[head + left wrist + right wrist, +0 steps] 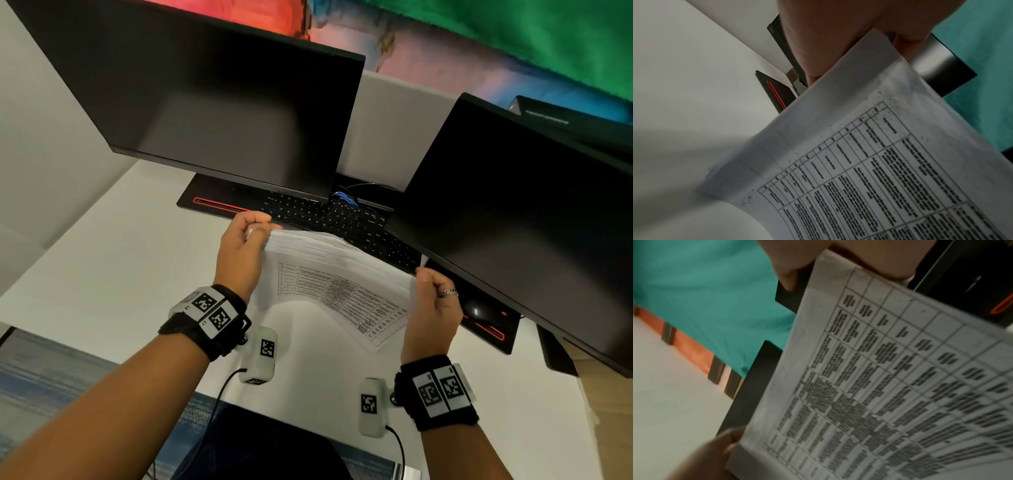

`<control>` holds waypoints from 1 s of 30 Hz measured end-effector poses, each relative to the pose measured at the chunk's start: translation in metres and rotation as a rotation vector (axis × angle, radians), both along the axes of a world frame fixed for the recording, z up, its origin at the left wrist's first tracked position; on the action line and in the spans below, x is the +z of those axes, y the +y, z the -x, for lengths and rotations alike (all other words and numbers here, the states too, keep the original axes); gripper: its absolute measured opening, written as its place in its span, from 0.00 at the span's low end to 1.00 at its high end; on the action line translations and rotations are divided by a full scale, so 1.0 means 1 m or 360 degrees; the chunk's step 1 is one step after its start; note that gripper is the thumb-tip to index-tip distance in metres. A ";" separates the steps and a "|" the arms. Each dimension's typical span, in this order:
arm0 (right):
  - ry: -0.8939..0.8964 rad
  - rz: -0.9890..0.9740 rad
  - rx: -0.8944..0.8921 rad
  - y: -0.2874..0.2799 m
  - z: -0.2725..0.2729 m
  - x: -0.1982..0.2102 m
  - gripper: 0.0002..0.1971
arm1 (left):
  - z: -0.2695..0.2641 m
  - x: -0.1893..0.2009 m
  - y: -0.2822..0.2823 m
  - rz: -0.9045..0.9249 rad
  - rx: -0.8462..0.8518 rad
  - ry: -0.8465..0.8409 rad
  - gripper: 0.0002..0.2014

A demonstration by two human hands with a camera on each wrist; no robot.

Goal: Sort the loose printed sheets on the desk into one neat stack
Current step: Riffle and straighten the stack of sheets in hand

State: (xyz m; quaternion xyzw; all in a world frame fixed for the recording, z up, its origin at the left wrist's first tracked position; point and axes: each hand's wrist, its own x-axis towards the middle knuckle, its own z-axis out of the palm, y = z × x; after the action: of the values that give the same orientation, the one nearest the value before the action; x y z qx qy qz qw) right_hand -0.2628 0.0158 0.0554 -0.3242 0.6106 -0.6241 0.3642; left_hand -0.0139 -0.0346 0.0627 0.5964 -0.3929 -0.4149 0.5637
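Sheets (337, 274): thin white paper, matt, black-printed tables, flexing. Counter (102, 260): smooth white laminate-look, matt. Monitors (219, 102): black screens, semi-gloss, matt plastic bezels. Keyboard (342, 219): black matt plastic. Wrist straps (205, 329): black cloth w/ white plastic tag plates. Ring (448, 293): shiny metal. Floor (51, 370): blue-grey carpet, rough.

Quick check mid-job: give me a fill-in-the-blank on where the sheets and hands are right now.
1. The sheets are held by ____ hands.
2. The left hand grips one end of them, the right hand the ____ end.
3. They sag above the desk, in front of the ____.
4. Their facing page shows a printed ____.

Missing words: both; opposite; keyboard; table
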 end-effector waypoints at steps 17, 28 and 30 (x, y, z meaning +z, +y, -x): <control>0.0132 -0.0003 -0.0187 -0.009 -0.009 0.000 0.13 | 0.001 -0.010 -0.003 0.0060 0.0014 -0.0268 0.09; 0.0051 -0.0225 0.0398 0.003 0.018 -0.016 0.45 | -0.029 -0.030 0.008 -0.0134 -0.0530 -0.0370 0.37; -0.0011 -0.0229 0.0391 -0.001 0.016 -0.020 0.42 | -0.026 -0.029 0.004 -0.0134 -0.0548 -0.0280 0.35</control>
State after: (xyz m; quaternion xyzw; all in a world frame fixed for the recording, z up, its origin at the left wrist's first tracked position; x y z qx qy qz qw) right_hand -0.2790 0.0148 0.0351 -0.3676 0.6081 -0.5305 0.4622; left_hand 0.0120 -0.0301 0.0342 0.5775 -0.5192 -0.4675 0.4223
